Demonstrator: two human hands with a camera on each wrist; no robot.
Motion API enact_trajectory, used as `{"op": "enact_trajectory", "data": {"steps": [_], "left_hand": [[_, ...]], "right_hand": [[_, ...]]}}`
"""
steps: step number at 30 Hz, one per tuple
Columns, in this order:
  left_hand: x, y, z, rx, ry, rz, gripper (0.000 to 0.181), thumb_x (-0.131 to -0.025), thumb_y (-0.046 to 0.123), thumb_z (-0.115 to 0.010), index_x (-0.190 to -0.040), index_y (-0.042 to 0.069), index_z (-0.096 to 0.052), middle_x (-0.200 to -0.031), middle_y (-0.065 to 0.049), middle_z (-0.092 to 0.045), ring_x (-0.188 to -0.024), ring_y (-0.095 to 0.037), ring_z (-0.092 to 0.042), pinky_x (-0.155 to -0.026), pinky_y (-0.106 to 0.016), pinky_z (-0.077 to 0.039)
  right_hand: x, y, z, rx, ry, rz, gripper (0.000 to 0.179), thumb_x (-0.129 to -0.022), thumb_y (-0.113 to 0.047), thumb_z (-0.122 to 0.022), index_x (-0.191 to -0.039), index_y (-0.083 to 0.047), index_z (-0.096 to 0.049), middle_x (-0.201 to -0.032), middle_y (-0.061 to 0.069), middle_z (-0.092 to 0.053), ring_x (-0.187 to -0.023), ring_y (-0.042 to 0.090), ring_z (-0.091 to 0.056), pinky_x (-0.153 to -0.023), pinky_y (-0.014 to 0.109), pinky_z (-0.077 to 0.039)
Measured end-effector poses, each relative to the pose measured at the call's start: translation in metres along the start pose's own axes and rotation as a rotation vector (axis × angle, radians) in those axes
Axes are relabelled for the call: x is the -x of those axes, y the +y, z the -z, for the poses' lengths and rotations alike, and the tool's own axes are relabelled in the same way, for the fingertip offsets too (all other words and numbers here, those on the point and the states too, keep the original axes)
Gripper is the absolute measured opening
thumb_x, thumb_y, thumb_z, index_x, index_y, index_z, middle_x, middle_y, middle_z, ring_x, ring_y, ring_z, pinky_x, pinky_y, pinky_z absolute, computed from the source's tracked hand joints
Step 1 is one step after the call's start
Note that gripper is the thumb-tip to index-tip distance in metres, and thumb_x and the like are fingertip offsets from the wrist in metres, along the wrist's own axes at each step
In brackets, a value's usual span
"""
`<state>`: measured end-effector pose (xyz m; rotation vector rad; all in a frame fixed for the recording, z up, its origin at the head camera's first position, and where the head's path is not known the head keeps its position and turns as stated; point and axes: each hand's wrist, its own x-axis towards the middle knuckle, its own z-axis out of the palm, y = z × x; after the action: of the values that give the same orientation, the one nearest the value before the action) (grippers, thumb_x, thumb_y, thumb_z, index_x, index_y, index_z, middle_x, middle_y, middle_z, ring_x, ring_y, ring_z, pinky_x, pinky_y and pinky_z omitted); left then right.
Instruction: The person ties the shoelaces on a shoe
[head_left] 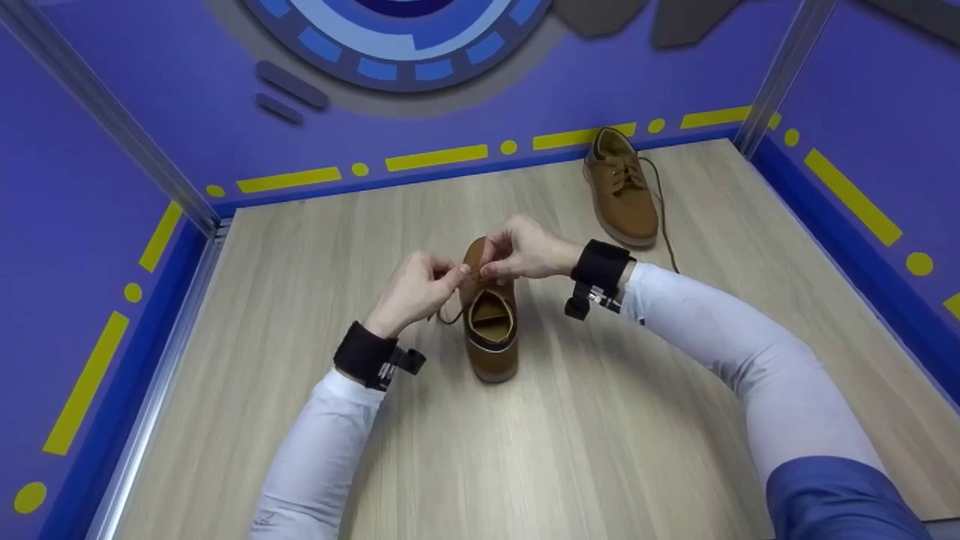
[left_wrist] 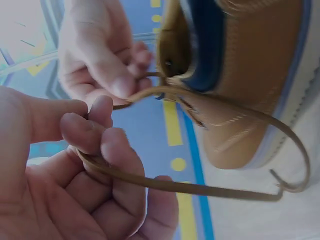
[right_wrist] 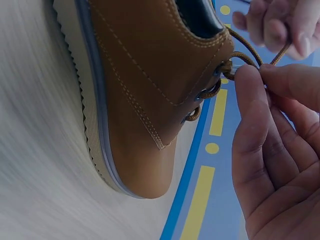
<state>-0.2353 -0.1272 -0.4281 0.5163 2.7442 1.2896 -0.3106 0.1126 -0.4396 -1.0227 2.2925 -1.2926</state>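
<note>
A brown lace-up shoe [head_left: 495,364] stands on the table with its toe pointing away and its dark-lined opening toward me. My left hand [head_left: 424,289] pinches the shoelace [left_wrist: 225,192] between thumb and fingers, left of the eyelets. From there the lace hangs in a long loop beside the shoe in the left wrist view. My right hand [head_left: 525,247] is over the shoe's front, its thumb and index finger pinching the lace [right_wrist: 243,56] close to the top eyelet. The two hands' fingertips are close together above the laced part.
A second brown shoe [head_left: 630,202] stands at the back right, toe toward me, with a loose lace trailing down its right side. Blue panels with yellow marks [head_left: 435,157] wall in the wood-grain table [head_left: 600,450] at the back and sides.
</note>
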Motion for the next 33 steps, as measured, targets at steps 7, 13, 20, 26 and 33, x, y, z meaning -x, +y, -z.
{"op": "enact_trajectory", "data": {"steps": [7,13,20,26,33], "left_hand": [[0.014,0.023,0.002,0.06,-0.033,-0.049,0.038,-0.108,0.023,-0.066,-0.072,0.013,-0.072,-0.056,0.014,-0.044,-0.048,-0.005,-0.04,-0.047,-0.022,-0.028],[0.025,0.042,-0.003,0.066,-0.054,-0.144,0.036,-0.108,0.018,-0.065,-0.076,0.004,-0.074,-0.06,0.013,-0.048,-0.053,-0.004,-0.04,-0.051,-0.02,-0.028],[0.038,0.062,-0.011,0.093,-0.117,-0.202,0.029,-0.108,0.015,-0.066,-0.084,0.003,-0.076,-0.067,0.0,-0.061,-0.059,-0.003,-0.047,-0.055,-0.018,-0.035],[0.043,0.071,-0.025,0.061,-0.18,-0.257,0.022,-0.107,0.016,-0.071,-0.091,0.005,-0.081,-0.074,-0.004,-0.071,-0.064,0.0,-0.055,-0.061,-0.018,-0.043],[0.042,0.074,-0.052,-0.068,-0.117,-0.341,0.021,-0.104,0.024,-0.077,-0.09,0.011,-0.085,-0.071,0.006,-0.069,-0.065,-0.005,-0.055,-0.062,-0.02,-0.039]], "right_hand": [[0.001,0.001,0.0,-0.011,0.004,-0.001,0.007,-0.099,0.0,-0.079,-0.096,0.005,-0.081,-0.091,0.024,-0.084,-0.069,0.012,-0.076,-0.064,0.018,-0.062],[0.0,0.002,0.001,0.022,0.014,-0.012,0.006,-0.099,0.0,-0.078,-0.096,0.003,-0.083,-0.089,0.019,-0.085,-0.068,0.004,-0.072,-0.064,0.017,-0.059],[0.0,0.003,0.001,0.072,0.037,-0.001,0.004,-0.097,-0.001,-0.082,-0.094,-0.001,-0.084,-0.088,0.014,-0.085,-0.07,0.0,-0.068,-0.065,0.015,-0.054],[0.0,0.004,0.001,0.07,0.036,0.011,0.003,-0.097,-0.001,-0.082,-0.094,-0.002,-0.084,-0.089,0.015,-0.084,-0.071,0.001,-0.068,-0.066,0.015,-0.055],[0.0,0.004,0.001,0.053,0.022,0.005,0.005,-0.097,-0.001,-0.08,-0.096,0.0,-0.085,-0.088,0.015,-0.085,-0.07,0.001,-0.068,-0.065,0.016,-0.055]]}}
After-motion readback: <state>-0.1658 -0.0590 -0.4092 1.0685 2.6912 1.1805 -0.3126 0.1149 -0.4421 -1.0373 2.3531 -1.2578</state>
